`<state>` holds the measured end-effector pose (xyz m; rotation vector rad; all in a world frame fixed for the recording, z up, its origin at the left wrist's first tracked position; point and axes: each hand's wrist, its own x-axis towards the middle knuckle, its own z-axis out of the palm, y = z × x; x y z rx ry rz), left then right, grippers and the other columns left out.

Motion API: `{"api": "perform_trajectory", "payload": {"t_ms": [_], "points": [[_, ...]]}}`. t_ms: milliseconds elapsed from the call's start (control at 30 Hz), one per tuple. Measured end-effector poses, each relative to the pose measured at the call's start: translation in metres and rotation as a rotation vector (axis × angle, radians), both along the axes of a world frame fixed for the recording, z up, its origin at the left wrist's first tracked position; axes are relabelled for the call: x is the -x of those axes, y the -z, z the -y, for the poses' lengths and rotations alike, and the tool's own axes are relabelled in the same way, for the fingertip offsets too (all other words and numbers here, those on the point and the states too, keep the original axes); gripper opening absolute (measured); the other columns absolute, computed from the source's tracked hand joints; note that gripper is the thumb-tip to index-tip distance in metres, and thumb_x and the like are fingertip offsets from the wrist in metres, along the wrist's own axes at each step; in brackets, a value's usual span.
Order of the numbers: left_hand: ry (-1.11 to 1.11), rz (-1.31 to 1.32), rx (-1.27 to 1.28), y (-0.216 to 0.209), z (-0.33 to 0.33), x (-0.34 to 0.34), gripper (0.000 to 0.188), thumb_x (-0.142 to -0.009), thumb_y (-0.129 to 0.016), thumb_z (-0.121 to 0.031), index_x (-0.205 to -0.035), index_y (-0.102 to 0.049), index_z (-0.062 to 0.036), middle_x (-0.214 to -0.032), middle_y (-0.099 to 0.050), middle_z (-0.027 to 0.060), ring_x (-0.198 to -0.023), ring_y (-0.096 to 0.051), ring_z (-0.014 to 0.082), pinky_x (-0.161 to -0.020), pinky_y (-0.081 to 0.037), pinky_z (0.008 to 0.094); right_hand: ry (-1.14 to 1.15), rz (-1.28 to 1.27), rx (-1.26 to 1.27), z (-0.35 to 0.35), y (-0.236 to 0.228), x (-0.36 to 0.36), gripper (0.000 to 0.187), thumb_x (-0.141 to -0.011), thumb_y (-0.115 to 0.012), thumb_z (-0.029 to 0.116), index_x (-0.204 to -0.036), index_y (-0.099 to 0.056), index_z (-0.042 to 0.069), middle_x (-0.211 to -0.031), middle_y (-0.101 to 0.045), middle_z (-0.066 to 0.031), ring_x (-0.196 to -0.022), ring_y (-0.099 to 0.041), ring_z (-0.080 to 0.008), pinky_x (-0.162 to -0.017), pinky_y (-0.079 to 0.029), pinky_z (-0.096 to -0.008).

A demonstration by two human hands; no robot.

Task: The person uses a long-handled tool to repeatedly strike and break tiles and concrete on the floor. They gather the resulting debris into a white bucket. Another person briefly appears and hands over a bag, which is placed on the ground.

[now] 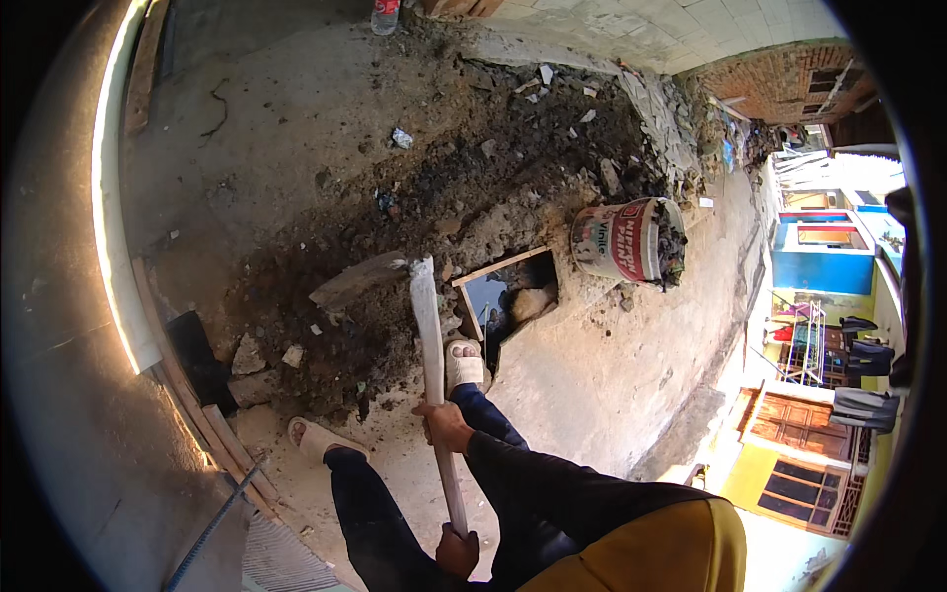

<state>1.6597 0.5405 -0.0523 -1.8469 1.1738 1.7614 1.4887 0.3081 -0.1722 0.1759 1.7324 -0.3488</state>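
Note:
I hold a hoe by its long wooden handle (432, 345). My right hand (446, 426) is wrapped round the middle of the handle, and my left hand (458, 553) grips it lower, close to my body. The hoe's soil-coated blade (360, 281) points left from the handle's far end, over dark, wet soil (335, 335). Just right of the handle is a square opening in the ground, with dark water (486, 296) and a pale rounded lump (531, 304) inside. Beyond it, a white and red paint bucket (614, 241) holds dark muck up to its rim.
My sandalled feet (466, 365) stand beside the opening and the soil. Rubble (651, 118) lines the wall at the far right. Wooden boards (192, 390) and a ribbed steel bar (212, 533) lie on the left. A plastic bottle (386, 16) stands far ahead. Houses and a drying rack (807, 340) are at the right.

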Motion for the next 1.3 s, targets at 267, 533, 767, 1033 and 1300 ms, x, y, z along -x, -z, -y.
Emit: {"api": "perform_trajectory", "payload": {"t_ms": [267, 533, 767, 1033, 1300], "points": [[-0.234, -0.04, 0.309, 0.134, 0.178, -0.037, 0.038, -0.084, -0.076, -0.016, -0.111, -0.057, 0.002, -0.086, -0.071, 0.0196, -0.073, -0.072, 0.0349, -0.065, -0.057, 0.0429, -0.283, -0.024, 0.428, 0.171, 0.154, -0.053, 0.048, -0.091, -0.076, 0.037, -0.109, -0.062, -0.006, -0.081, -0.069, -0.0143, -0.064, -0.069, -0.0242, -0.058, -0.057, -0.0408], [-0.419, -0.069, 0.07, 0.099, 0.189, -0.06, 0.049, -0.083, -0.075, -0.014, -0.122, -0.055, 0.0082, -0.082, -0.064, 0.011, -0.059, -0.063, 0.0148, -0.054, -0.053, 0.0306, -0.528, -0.318, 0.331, 0.124, 0.19, -0.106, 0.077, -0.089, -0.073, 0.053, -0.126, -0.056, -0.012, -0.107, -0.071, -0.0238, -0.096, -0.075, -0.0309, -0.077, -0.059, -0.0443], [-0.028, 0.077, 0.271, 0.094, 0.205, -0.064, 0.046, -0.083, -0.076, -0.02, -0.116, -0.054, 0.0042, -0.102, -0.072, 0.0303, -0.094, -0.072, 0.0459, -0.081, -0.057, 0.0519, -0.951, -0.079, 0.601, 0.141, 0.207, -0.086, 0.05, -0.091, -0.073, 0.04, -0.119, -0.067, -0.001, -0.097, -0.071, -0.0189, -0.092, -0.074, -0.0307, -0.078, -0.061, -0.0437], [-0.226, -0.062, -0.034, 0.037, 0.1, -0.018, 0.043, -0.086, -0.071, -0.025, -0.114, -0.052, 0.0008, -0.092, -0.072, 0.0283, -0.088, -0.072, 0.047, -0.079, -0.057, 0.0549, -0.403, -0.045, 0.179, 0.038, 0.109, -0.067, 0.032, -0.087, -0.074, 0.028, -0.087, -0.064, -0.002, -0.066, -0.063, -0.009, -0.053, -0.064, -0.019, -0.047, -0.053, -0.0383], [-0.184, -0.046, -0.265, -0.051, -0.014, 0.006, 0.044, -0.088, -0.069, -0.029, -0.121, -0.054, -0.0046, -0.097, -0.073, 0.0241, -0.091, -0.072, 0.0456, -0.082, -0.056, 0.0557, -0.244, -0.117, 0.024, -0.05, -0.043, -0.062, 0.022, -0.083, -0.076, 0.012, -0.088, -0.056, 0.003, -0.06, -0.054, -0.0049, -0.044, -0.054, -0.0177, -0.041, -0.049, -0.0348]]}}
